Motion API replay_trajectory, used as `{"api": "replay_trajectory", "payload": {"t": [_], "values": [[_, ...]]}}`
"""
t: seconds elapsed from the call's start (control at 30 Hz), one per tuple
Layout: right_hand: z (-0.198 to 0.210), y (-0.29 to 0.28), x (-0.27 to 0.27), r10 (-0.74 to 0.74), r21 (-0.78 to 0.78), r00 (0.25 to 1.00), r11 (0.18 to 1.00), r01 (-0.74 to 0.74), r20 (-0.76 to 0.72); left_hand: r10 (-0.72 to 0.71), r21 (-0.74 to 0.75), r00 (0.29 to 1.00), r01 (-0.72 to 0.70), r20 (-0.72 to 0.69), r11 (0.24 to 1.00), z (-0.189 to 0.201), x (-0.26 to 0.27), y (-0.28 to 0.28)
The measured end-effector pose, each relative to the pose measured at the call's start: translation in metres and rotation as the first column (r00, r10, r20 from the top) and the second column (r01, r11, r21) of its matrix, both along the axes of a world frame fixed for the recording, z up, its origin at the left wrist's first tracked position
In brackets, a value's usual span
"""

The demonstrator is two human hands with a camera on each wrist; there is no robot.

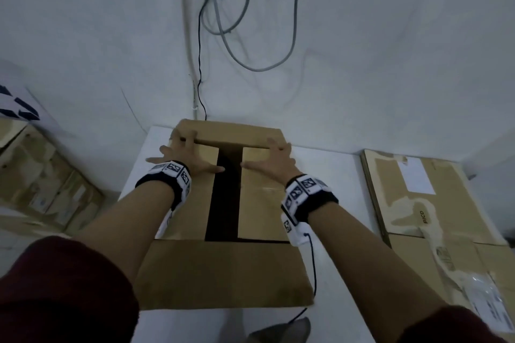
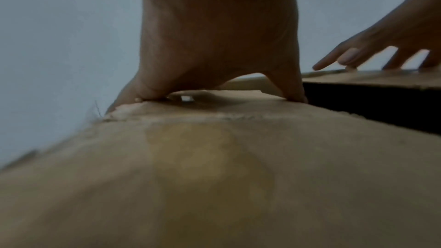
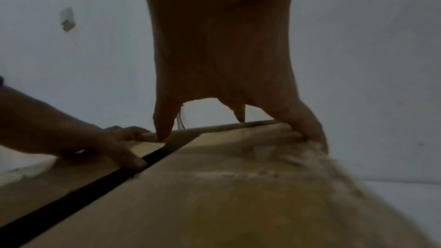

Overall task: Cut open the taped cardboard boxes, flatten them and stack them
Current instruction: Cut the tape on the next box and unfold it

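Observation:
A brown cardboard box (image 1: pixel 192 211) stands on the white table (image 1: pixel 334 315), its top open with a dark gap (image 1: pixel 224 198) between two inner flaps. The near flap (image 1: pixel 223 273) hangs toward me and the far flap (image 1: pixel 237 131) lies toward the wall. My left hand (image 1: pixel 185 157) presses flat, fingers spread, on the left inner flap (image 2: pixel 214 157). My right hand (image 1: pixel 274 160) presses flat on the right inner flap (image 3: pixel 238 186), its fingertips reaching the far flap. Neither hand holds anything.
Flattened cardboard (image 1: pixel 423 198) with a white label lies stacked at the right of the table. More taped boxes (image 1: pixel 41 178) sit at the left. Cables (image 1: pixel 223 22) hang down the white wall behind the box. A grey object (image 1: pixel 281 331) shows at the near table edge.

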State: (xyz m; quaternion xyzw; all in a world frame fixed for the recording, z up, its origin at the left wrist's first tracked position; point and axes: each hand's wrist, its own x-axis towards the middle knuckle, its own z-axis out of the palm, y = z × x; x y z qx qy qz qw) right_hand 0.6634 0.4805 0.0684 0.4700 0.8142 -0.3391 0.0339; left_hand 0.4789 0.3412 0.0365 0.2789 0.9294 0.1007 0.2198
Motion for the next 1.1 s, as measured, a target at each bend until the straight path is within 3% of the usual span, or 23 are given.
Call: {"api": "replay_trajectory", "payload": {"t": [0.1,0.23,0.33,0.4,0.5,0.57,0.6,0.7,0.77,0.83,0.9,0.97,1.03,1.1], "values": [[-0.005,-0.017,-0.017,-0.013,0.096,0.975,0.995,-0.008,0.223,0.014,0.027,0.999,-0.013,-0.037,1.000,-0.004,0.000,-0.001],[-0.017,-0.027,-0.019,-0.026,0.161,0.960,0.987,-0.020,0.279,0.027,0.037,1.000,-0.027,0.009,0.999,0.005,0.002,-0.003],[-0.010,-0.016,-0.010,-0.027,0.078,0.995,0.997,0.019,0.095,0.001,0.158,0.992,-0.021,0.126,0.987,0.018,-0.001,-0.010],[0.007,-0.007,0.005,-0.029,-0.105,0.997,0.994,0.020,-0.075,-0.020,0.258,0.951,-0.064,0.310,0.964,0.028,-0.008,-0.022],[0.028,0.007,0.046,-0.192,-0.414,0.910,0.910,0.025,-0.367,-0.055,0.416,0.797,-0.255,0.602,0.873,0.053,-0.018,-0.052],[0.036,0.020,0.083,-0.283,-0.477,0.855,0.878,0.048,-0.436,-0.080,0.487,0.713,-0.388,0.696,0.783,0.067,-0.026,-0.077],[0.039,0.027,0.101,-0.310,-0.457,0.836,0.886,0.081,-0.453,-0.072,0.513,0.707,-0.433,0.703,0.741,0.073,-0.031,-0.093],[0.039,0.035,0.152,-0.267,-0.297,0.862,0.944,0.144,-0.431,0.016,0.575,0.814,-0.423,0.580,0.701,0.079,-0.050,-0.137],[0.027,0.033,0.175,-0.203,-0.120,0.935,0.977,0.175,-0.292,0.021,0.543,0.933,-0.227,0.359,0.808,0.073,-0.061,-0.159],[0.010,0.020,0.183,-0.164,0.080,0.976,0.981,0.176,-0.140,0.016,0.313,0.994,-0.049,0.107,0.949,0.054,-0.063,-0.173],[-0.011,-0.003,0.176,-0.128,0.326,0.991,0.939,0.108,0.043,0.025,0.050,0.985,-0.017,-0.171,0.999,0.031,-0.048,-0.179],[-0.024,-0.030,0.165,-0.030,0.419,0.999,0.908,0.009,0.044,-0.033,-0.018,0.950,0.029,-0.310,0.999,0.023,-0.016,-0.180],[-0.033,-0.058,0.158,0.054,0.351,0.987,0.937,0.002,-0.148,-0.048,0.076,0.961,0.071,-0.272,0.995,0.020,0.018,-0.175],[-0.036,-0.082,0.155,-0.028,0.179,0.963,0.981,0.078,-0.268,0.008,0.219,1.000,-0.003,-0.020,0.976,0.013,0.040,-0.169]]}}
